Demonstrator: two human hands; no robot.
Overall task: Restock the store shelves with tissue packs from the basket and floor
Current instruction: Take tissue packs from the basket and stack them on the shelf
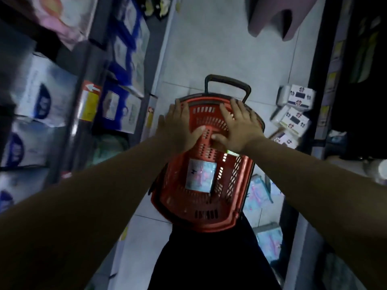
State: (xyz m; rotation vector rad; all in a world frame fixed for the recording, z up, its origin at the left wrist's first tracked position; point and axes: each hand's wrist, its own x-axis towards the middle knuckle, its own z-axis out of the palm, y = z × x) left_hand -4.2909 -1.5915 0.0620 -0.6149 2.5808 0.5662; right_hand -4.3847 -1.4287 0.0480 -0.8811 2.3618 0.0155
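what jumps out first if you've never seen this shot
A red basket sits mid-aisle on the floor, one tissue pack lying inside. Both arms reach over its far end, left hand and right hand spread open. White packs lie scattered on the floor at right.

both bare forearms extended forward and downward, converging. left hand point(180, 126) and right hand point(238, 130) palm-down, side by side, fingers straight and spread, thumbs angled inward, close but apart.

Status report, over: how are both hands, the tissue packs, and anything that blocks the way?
Left hand and right hand open, spread over far end of red basket. One tissue pack inside it. More packs on floor at right. Nothing covers the pack.
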